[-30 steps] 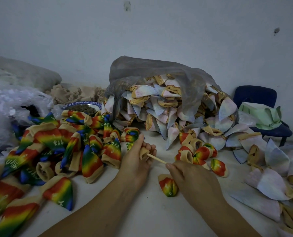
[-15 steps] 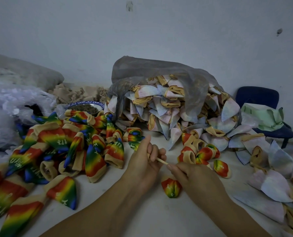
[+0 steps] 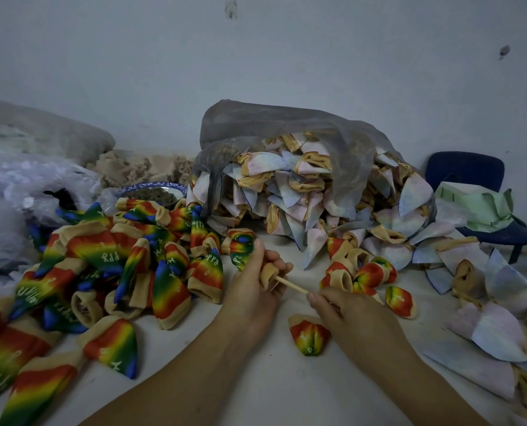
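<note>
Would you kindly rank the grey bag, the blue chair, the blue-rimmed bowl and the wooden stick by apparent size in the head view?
1. grey bag
2. blue chair
3. blue-rimmed bowl
4. wooden stick
The chair stands farther back and is partly covered, so its true size is unsure.

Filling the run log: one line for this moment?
left hand grips small tan fabric piece | right hand pinches thin wooden stick poked into it | rainbow fabric cones left | grey plastic bag of pale cones
</note>
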`<state>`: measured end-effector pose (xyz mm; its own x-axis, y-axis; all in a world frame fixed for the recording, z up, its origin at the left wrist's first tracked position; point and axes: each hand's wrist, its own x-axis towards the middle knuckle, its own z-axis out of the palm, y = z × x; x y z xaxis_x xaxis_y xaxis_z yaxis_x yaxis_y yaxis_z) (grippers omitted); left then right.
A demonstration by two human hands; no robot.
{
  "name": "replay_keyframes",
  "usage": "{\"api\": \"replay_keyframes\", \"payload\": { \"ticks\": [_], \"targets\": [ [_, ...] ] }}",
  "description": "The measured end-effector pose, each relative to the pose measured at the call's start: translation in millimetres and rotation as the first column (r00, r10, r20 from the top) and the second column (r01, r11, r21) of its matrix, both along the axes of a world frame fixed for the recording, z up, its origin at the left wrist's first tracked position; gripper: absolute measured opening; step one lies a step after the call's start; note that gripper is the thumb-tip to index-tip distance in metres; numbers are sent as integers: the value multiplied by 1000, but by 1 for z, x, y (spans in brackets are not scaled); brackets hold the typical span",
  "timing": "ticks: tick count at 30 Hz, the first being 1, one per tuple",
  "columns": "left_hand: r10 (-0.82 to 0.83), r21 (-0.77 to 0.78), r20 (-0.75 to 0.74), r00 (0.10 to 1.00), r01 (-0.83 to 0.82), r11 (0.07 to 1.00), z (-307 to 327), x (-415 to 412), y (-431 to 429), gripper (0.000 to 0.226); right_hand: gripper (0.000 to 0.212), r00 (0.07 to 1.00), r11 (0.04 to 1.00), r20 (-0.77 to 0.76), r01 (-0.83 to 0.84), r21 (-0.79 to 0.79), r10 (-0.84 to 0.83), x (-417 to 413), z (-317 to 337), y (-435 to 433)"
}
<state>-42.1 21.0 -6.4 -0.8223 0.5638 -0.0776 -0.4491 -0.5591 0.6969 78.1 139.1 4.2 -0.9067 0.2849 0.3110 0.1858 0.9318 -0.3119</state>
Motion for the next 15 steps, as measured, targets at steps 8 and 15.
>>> {"api": "replay_keyframes", "payload": {
  "ticks": [8,15],
  "targets": [
    [-43,-36,-38,998,42,998,1,1,-2,29,41,999,996,28,26,-86,-24,1,1,5],
    [-144,-67,-143,979,136,989,4,11,-2,58,29,999,977,7,-36,-210,38,2,6,5]
  ]
}}
